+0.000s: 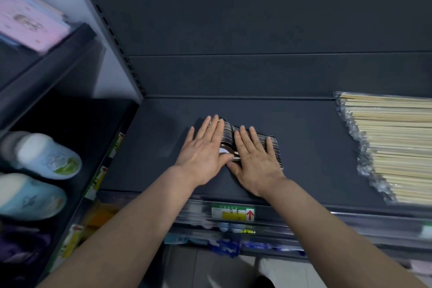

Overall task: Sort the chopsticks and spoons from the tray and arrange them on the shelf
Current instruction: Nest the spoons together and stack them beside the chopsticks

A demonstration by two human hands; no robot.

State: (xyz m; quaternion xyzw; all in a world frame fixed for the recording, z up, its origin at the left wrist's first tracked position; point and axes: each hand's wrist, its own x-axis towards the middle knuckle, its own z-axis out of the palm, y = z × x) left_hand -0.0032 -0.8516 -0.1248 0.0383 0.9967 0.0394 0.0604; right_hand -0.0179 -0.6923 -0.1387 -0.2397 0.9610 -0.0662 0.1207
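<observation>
Spoons (228,132), nested in a row, lay on the shelf (304,147) under and between the hands. Left hand (203,147) and right hand (256,154) were spread flat, pressing them. An uneven push could have buckled the row or slid it wristward off the edge.

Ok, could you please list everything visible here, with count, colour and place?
Row of nested shiny metal spoons: one row, silver, shelf middle, between the hands.
Clear-wrapped pale wooden chopsticks: one pile, beige, shelf's right side.
Dark grey metal shelf: one, dark grey, under both.
Green and yellow price label: one, red arrow, shelf's front edge.
Soft light blue slippers: two, light blue, lower left shelf.
Flat pink pack: one, pink, upper left, blurred.
Left hand: one, flat, touching the spoons' left side.
Right hand: one, flat on the spoons.
</observation>
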